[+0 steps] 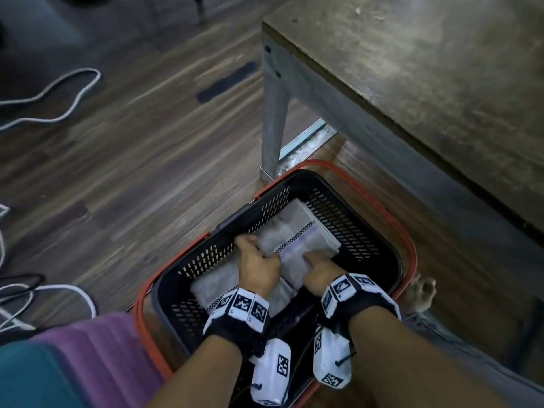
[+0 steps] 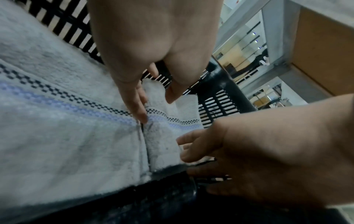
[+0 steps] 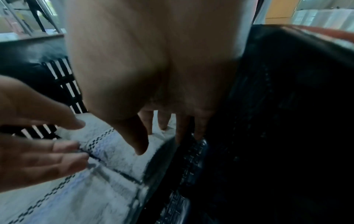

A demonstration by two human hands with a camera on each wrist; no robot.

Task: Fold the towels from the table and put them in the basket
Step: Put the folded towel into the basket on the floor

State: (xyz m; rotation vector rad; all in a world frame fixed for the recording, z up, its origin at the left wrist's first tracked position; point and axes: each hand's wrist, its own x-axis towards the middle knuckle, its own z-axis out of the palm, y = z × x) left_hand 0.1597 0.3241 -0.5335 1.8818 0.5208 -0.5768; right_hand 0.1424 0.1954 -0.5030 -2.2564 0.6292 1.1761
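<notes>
The black plastic basket (image 1: pixel 368 231) is sitting on the floor by the table's (image 1: pixel 412 69) corner. Inside it, the left hand (image 1: pixel 259 267) and right hand (image 1: pixel 319 270), fingers nearly straight, are pressing a folded grey towel (image 1: pixel 297 237) toward its far end. Placing looks nearly done; next, both hands lift clear.

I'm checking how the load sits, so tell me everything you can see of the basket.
The basket is black plastic with slotted walls, a solid rim and an orange-red handle folded down around it. It stands upright on the wooden floor beside the table leg. Inside lie folded pale grey towels with checkered stripes. The left hand and right hand reach in and touch the towels.
</notes>
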